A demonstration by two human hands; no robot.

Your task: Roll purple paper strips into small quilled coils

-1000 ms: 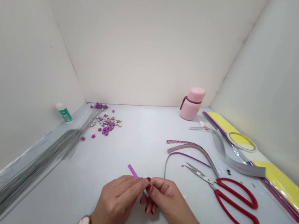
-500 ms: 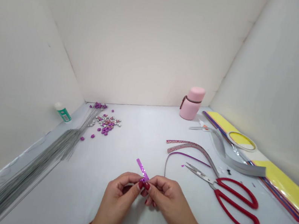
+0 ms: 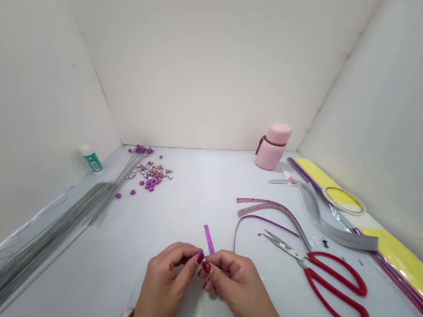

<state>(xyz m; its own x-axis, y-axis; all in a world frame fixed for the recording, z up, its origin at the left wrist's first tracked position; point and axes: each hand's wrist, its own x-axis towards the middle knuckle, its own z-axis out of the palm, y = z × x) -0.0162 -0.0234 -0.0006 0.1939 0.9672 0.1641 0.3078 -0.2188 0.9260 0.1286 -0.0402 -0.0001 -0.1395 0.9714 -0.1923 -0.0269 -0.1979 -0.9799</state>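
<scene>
A narrow glittery purple paper strip (image 3: 209, 239) rises from my fingertips, its lower end hidden between them. My left hand (image 3: 167, 275) pinches it from the left, and my right hand (image 3: 230, 286) pinches it from the right. The two hands nearly touch around the strip. Just right of my right hand lie large red-handled scissors (image 3: 330, 286), blades closed and pointing left. Above those scissors rest several loose paper strips (image 3: 268, 208) in pink and purple.
Behind stand a pink bottle (image 3: 272, 147) and, at the left wall, a small glue bottle (image 3: 91, 160). Purple and silver paper stars (image 3: 151, 174) lie near a long bundle of thin wires (image 3: 53, 229). Yellow paper packs (image 3: 403, 250), a tape roll (image 3: 343, 200) and small scissors (image 3: 288, 182) line the right wall.
The purple strip has swung from leaning left to nearly upright, and less of it shows above my fingers. My hands have drawn closer together around it.
</scene>
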